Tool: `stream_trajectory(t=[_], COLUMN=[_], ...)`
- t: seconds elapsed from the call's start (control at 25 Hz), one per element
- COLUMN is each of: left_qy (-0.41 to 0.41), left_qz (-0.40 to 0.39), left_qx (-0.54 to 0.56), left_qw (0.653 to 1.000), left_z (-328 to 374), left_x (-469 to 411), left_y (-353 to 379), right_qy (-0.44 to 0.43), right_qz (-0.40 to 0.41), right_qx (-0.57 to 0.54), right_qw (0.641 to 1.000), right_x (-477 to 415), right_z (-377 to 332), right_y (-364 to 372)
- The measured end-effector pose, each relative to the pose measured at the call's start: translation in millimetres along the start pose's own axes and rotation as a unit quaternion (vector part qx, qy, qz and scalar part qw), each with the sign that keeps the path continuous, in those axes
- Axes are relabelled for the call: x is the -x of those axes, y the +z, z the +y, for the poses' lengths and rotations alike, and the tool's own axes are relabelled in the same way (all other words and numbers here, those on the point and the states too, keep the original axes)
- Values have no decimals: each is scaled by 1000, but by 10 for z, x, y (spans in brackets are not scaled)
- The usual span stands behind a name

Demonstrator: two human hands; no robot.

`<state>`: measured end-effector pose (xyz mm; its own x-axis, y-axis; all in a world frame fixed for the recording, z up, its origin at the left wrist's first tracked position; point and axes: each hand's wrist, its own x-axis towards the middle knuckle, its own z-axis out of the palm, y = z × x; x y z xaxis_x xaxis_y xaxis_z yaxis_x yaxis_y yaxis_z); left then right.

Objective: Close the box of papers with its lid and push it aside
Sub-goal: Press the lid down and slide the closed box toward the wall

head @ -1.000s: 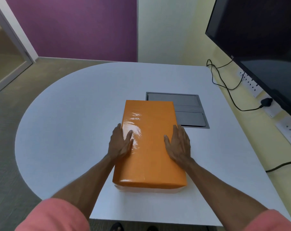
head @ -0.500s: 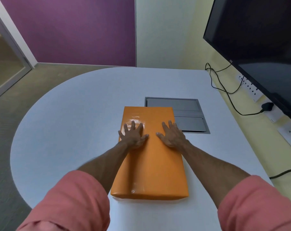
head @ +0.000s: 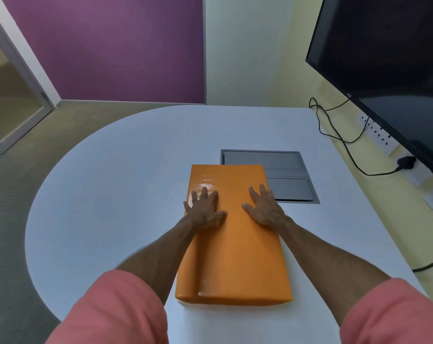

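Observation:
A glossy orange lid (head: 232, 244) covers the box of papers in the middle of the white table (head: 111, 194). A thin white strip of the box (head: 235, 306) shows under the lid's near edge. My left hand (head: 205, 208) lies flat on the lid's far left part, fingers spread, palm down. My right hand (head: 265, 207) lies flat on the lid's far right part, fingers spread. Neither hand grips anything. The papers inside are hidden.
A grey recessed cable hatch (head: 284, 175) sits in the table just beyond the box's far right corner. A black screen (head: 384, 70) hangs on the right wall above sockets (head: 379, 135) and black cables (head: 339, 135). The table's rounded edge curves away on the left.
Both hands slid from the lid's long sides up onto its top and farther away from me, and my arms stretched out. The lid stays seated on the box.

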<state>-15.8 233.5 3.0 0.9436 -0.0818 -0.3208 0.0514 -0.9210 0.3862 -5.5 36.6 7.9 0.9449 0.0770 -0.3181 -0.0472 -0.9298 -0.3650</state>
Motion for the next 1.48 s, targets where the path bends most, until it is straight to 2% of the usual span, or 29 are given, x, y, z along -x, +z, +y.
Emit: stream_trajectory(t=[0.08,0.16,0.2,0.28,0.36,0.44,0.56,0.76,0.96,1.16,1.48], left_qy=[-19,-98,-139,-190,-197,-192,-181,-161,-154,-149,-147], left_qz=[49,78,71,0,-63,-70,-60,-38,-23,-16,-11], left_qx=[43,120,188,322,382,420,435,411,395,391,396], left_qw=[998,985,970,927,901,884,880,896,905,908,906], left_z=[-136,-319,-385,-472,-531,-550,-544,-523,-361,148,1252], left_x=[81,158,216,320,395,444,479,522,545,534,706], left_y=[-5,-24,-43,-45,-45,-50,-46,-12,-26,50,574], right_qy=[48,135,173,218,235,242,236,216,219,199,189], right_qz=[31,21,1,-34,-44,-37,-8,46,44,50,48], right_qx=[-100,-207,-258,-334,-358,-360,-364,-388,-411,-418,-411], right_qw=[993,969,951,916,903,900,901,895,884,885,890], right_x=[44,98,133,221,290,329,392,474,549,659,1030], right_z=[42,107,139,177,196,209,197,185,326,712,1755], right_y=[28,80,103,115,116,156,234,299,183,-130,-599])
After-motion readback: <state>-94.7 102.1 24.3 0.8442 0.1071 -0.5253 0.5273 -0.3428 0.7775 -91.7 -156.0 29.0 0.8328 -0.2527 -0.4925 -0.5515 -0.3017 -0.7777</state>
